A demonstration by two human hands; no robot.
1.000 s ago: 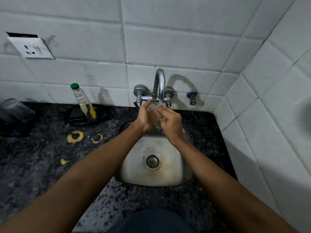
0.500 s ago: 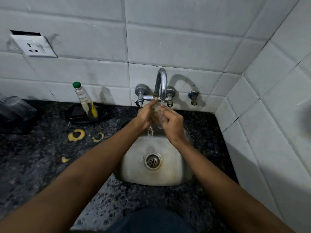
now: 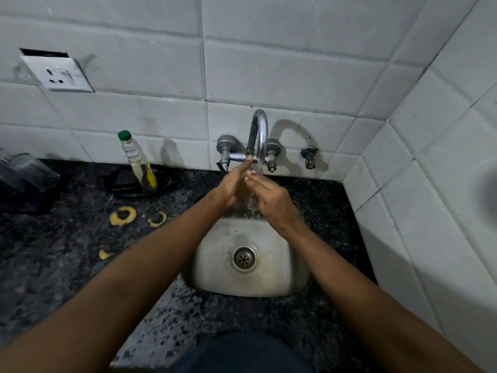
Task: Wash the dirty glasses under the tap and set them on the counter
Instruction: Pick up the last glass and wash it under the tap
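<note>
While both hands hold the glass (image 3: 252, 201) over the sink (image 3: 250, 281), the right hand (image 3: 271, 200) curls around it and the left hand (image 3: 232, 184) presses flat on its side. Wet glass can slip under the tap (image 3: 258, 135) and crack. No writing is readable on the bottle (image 3: 137, 162).

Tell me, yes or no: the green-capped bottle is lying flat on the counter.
No. The green-capped bottle stands tilted in a black dish on the counter, left of the tap.
</note>
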